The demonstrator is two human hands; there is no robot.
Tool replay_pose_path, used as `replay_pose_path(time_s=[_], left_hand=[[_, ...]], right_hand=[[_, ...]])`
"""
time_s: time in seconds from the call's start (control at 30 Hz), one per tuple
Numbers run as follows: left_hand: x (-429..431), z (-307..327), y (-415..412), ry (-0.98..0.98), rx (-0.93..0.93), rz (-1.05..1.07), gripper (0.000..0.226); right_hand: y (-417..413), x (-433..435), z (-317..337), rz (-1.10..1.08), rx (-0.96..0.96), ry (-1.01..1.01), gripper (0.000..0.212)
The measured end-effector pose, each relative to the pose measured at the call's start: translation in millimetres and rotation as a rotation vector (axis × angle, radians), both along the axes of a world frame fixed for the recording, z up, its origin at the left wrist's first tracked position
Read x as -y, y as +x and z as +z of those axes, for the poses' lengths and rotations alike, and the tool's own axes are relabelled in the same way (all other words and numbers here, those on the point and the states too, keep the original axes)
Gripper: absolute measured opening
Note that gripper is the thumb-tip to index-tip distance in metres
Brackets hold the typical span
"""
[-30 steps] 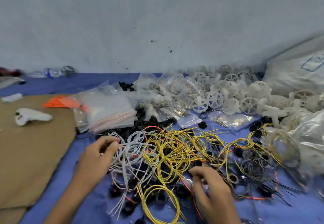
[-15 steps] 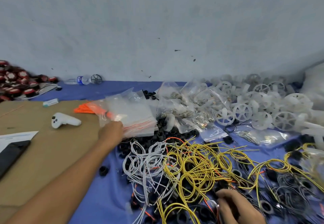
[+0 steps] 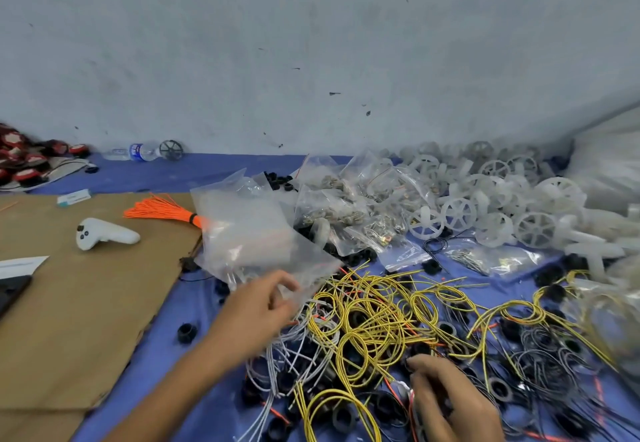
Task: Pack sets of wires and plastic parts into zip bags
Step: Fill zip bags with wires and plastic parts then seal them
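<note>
Clear, crumpled zip bag (image 3: 249,233), long axis slanting upper left to lower right, above the counter (image 3: 207,173); left hand (image 3: 258,310) pinches its lower edge; right hand (image 3: 450,403) curled on yellow wires (image 3: 363,320), grasp unclear.

Left of the yellow wire tangle (image 3: 374,317) a narrow strip of blue cloth (image 3: 166,355) lies open but for a few black rings (image 3: 187,332). Further left the cardboard sheet (image 3: 79,320) is mostly bare, a white controller (image 3: 104,233) and orange wire bundle (image 3: 166,211) on its far part. Behind the tangle, heaped zip bags (image 3: 346,213) and white plastic wheels (image 3: 485,206) block the way. Right of it, black wires (image 3: 547,348) cover the cloth.
</note>
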State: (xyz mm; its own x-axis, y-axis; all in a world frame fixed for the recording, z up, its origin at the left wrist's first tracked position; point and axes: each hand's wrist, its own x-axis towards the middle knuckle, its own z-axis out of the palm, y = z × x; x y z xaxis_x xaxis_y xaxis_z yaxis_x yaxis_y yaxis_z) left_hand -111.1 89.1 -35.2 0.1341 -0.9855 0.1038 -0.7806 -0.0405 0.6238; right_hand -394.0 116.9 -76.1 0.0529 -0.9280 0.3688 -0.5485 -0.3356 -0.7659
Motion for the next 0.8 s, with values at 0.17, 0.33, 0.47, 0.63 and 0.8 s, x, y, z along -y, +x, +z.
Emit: replay_pose_path(time_s=[0.17,0.33,0.47,0.63,0.8], left_hand=[[-43,-16,-68,-0.005,-0.027,-0.141,0.027],[-65,-17,-92,-0.159,-0.014,-0.053,0.032],[-76,-7,-103,-0.258,0.189,-0.05,0.023],[-79,-7,-107,-0.428,0.12,-0.082,0.014],[-79,-11,-106,-0.459,0.056,-0.006,0.014]], right_hand=[[9,-8,16,0.148,-0.22,-0.19,0.044],[22,-15,30,0.27,-0.246,-0.023,0.046],[26,-20,34,0.178,-0.193,0.134,0.036],[32,-15,34,0.182,-0.366,0.175,0.04],[35,-20,44,0.054,-0.334,0.242,0.039]])
